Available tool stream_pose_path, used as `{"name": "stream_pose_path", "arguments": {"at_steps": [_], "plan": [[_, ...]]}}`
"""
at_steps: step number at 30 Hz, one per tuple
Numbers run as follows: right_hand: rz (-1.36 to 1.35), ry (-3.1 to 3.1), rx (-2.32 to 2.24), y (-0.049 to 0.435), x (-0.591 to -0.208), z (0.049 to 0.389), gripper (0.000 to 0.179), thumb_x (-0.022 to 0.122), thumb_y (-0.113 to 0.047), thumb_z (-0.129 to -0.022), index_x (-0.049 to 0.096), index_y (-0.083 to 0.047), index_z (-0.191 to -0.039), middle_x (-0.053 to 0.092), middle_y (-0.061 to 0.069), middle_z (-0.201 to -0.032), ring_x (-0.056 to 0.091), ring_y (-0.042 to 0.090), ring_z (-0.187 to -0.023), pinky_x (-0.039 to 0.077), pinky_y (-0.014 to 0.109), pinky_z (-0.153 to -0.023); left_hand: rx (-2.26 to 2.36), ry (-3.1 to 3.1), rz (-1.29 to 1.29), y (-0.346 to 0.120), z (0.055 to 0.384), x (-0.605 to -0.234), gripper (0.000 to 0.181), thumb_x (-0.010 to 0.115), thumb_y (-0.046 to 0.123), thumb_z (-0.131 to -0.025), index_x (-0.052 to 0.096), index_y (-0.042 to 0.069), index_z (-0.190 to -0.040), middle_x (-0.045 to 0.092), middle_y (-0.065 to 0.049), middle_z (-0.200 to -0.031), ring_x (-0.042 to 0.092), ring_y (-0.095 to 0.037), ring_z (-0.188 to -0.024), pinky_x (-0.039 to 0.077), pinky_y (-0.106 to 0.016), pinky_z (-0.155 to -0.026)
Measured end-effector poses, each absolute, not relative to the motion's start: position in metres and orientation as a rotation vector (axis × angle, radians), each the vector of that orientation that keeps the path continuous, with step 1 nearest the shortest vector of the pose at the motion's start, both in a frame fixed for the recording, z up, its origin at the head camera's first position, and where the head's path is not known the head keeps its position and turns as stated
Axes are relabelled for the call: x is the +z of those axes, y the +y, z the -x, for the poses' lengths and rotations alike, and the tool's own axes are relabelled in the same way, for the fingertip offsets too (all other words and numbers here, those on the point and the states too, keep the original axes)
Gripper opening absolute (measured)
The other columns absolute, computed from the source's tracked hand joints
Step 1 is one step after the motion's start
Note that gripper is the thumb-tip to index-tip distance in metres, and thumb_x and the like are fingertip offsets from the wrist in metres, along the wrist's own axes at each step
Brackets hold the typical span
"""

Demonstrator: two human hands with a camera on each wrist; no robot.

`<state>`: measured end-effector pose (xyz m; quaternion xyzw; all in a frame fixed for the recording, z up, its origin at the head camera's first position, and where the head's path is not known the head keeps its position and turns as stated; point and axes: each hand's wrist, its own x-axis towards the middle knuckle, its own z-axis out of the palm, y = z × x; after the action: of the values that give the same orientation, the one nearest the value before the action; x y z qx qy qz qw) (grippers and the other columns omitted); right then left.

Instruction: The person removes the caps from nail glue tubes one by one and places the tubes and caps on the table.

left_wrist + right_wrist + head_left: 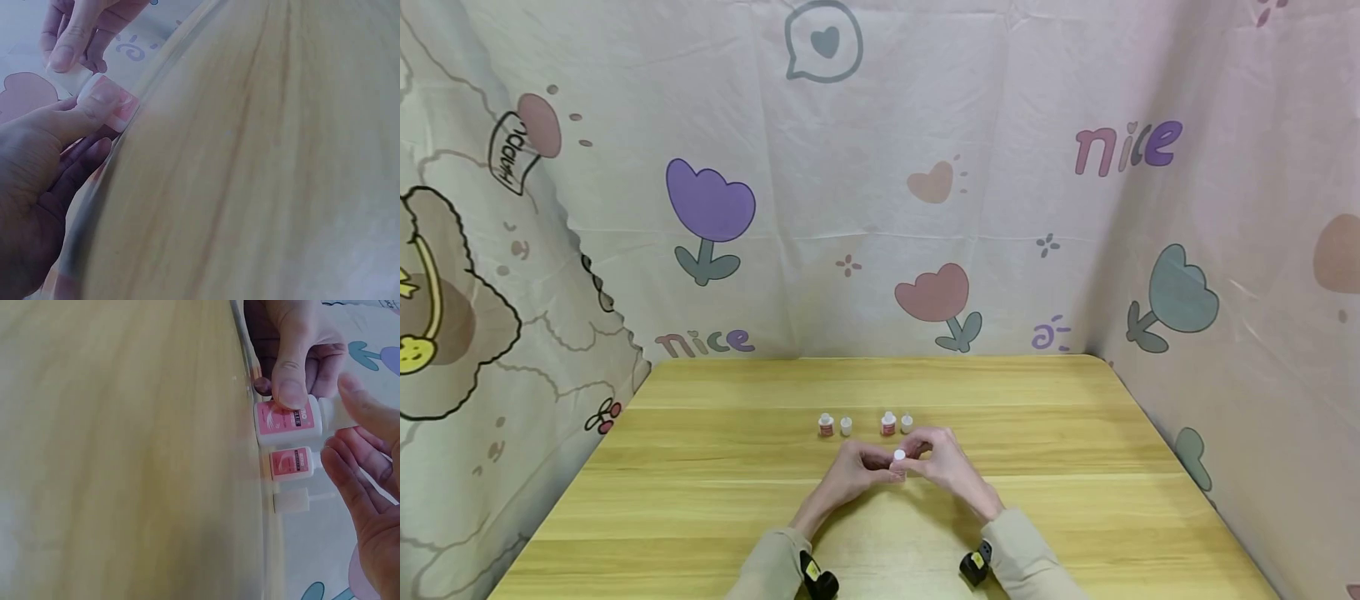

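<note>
Before my body, at the middle of the table, my left hand [856,463] holds a small white bottle with a pink label [287,422] upright between thumb and fingers. My right hand [946,463] pinches the white cap [336,413] at the top of that bottle. Whether the cap is screwed tight cannot be seen. Just beyond the hands stand two similar bottles, a left one [826,427] and a right one [888,426]. Beside each is a white cap, one on the left [846,427] and one on the right [907,424], with a thin stem pointing up.
The wooden table [715,483] spreads out on both sides of the hands. A printed cloth [850,167] hangs behind its far edge and along both sides. Black wrist cameras [820,577] are strapped over the sleeves.
</note>
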<state>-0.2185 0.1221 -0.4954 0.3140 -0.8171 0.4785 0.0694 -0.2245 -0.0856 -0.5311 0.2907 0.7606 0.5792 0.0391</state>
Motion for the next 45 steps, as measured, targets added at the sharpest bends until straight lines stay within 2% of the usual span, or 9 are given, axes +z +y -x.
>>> {"name": "stream_pose_path", "arguments": {"at_steps": [10,15,18,24,26,30,32,39,45], "plan": [[-1.002,-2.408,1.445,0.121,-0.498,0.219,0.014,0.082,-0.006,-0.080,0.076,-0.004,-0.092,0.075,0.009,-0.085,0.071,0.018,-0.075,0.061,0.033,-0.076,1.750,2.342,-0.857,-0.087,0.224,-0.529,0.019,0.082,0.015,-0.083,0.080,0.009,-0.101,0.080,-0.009,-0.095,0.075,-0.008,-0.082,0.060,-0.022,-0.074],[-1.025,-2.425,1.464,0.120,-0.498,0.219,0.015,0.078,0.003,-0.081,0.074,0.004,-0.096,0.075,0.017,-0.088,0.071,0.031,-0.077,0.062,0.041,-0.078,1.743,2.347,-0.866,-0.088,0.225,-0.530,0.019,0.081,0.015,-0.084,0.079,0.009,-0.101,0.080,-0.009,-0.095,0.075,-0.007,-0.081,0.060,-0.023,-0.075],[-1.014,-2.449,1.519,0.119,-0.483,0.212,0.016,0.078,0.006,-0.081,0.072,0.009,-0.095,0.074,0.022,-0.087,0.071,0.036,-0.077,0.062,0.044,-0.077,1.753,2.346,-0.882,-0.088,0.225,-0.531,0.018,0.082,0.013,-0.083,0.080,0.008,-0.101,0.080,-0.010,-0.094,0.075,-0.007,-0.080,0.060,-0.023,-0.073],[-0.924,-2.472,1.532,0.119,-0.485,0.213,0.014,0.082,-0.003,-0.080,0.073,-0.001,-0.091,0.075,0.014,-0.084,0.070,0.015,-0.075,0.061,0.028,-0.076,1.763,2.352,-0.867,-0.087,0.223,-0.530,0.018,0.082,0.016,-0.083,0.080,0.010,-0.101,0.080,-0.009,-0.094,0.075,-0.009,-0.081,0.059,-0.022,-0.073],[-0.912,-2.473,1.517,0.119,-0.495,0.219,0.013,0.082,-0.003,-0.080,0.074,-0.002,-0.091,0.075,0.014,-0.084,0.070,0.015,-0.075,0.061,0.030,-0.076,1.755,2.366,-0.853,-0.086,0.223,-0.529,0.019,0.083,0.017,-0.083,0.080,0.010,-0.101,0.080,-0.008,-0.094,0.075,-0.009,-0.080,0.059,-0.022,-0.073],[-0.941,-2.463,1.477,0.118,-0.496,0.219,0.013,0.079,0.006,-0.080,0.073,0.006,-0.091,0.074,0.020,-0.084,0.071,0.030,-0.074,0.062,0.038,-0.075,1.737,2.382,-0.834,-0.086,0.223,-0.529,0.020,0.083,0.018,-0.083,0.080,0.011,-0.101,0.080,-0.007,-0.095,0.075,-0.008,-0.081,0.059,-0.022,-0.074],[-0.967,-2.448,1.467,0.119,-0.497,0.220,0.013,0.078,0.006,-0.080,0.073,0.006,-0.092,0.074,0.020,-0.085,0.071,0.033,-0.075,0.062,0.041,-0.076,1.733,2.375,-0.824,-0.086,0.223,-0.529,0.020,0.083,0.017,-0.083,0.080,0.011,-0.101,0.080,-0.007,-0.096,0.075,-0.007,-0.081,0.059,-0.022,-0.074],[-1.026,-2.412,1.487,0.123,-0.498,0.222,0.014,0.080,-0.003,-0.082,0.075,-0.001,-0.095,0.076,0.012,-0.088,0.072,0.022,-0.077,0.062,0.032,-0.078,1.737,2.370,-0.820,-0.087,0.224,-0.530,0.020,0.082,0.015,-0.083,0.080,0.009,-0.101,0.080,-0.009,-0.096,0.075,-0.006,-0.082,0.060,-0.022,-0.075],[-0.956,-2.450,1.544,0.122,-0.497,0.221,0.018,0.084,-0.015,-0.081,0.076,-0.006,-0.094,0.076,0.009,-0.086,0.070,0.010,-0.076,0.061,0.029,-0.076,1.760,2.359,-0.836,-0.087,0.225,-0.532,0.020,0.082,0.015,-0.083,0.080,0.007,-0.101,0.080,-0.011,-0.096,0.075,-0.006,-0.083,0.059,-0.022,-0.076]]}}
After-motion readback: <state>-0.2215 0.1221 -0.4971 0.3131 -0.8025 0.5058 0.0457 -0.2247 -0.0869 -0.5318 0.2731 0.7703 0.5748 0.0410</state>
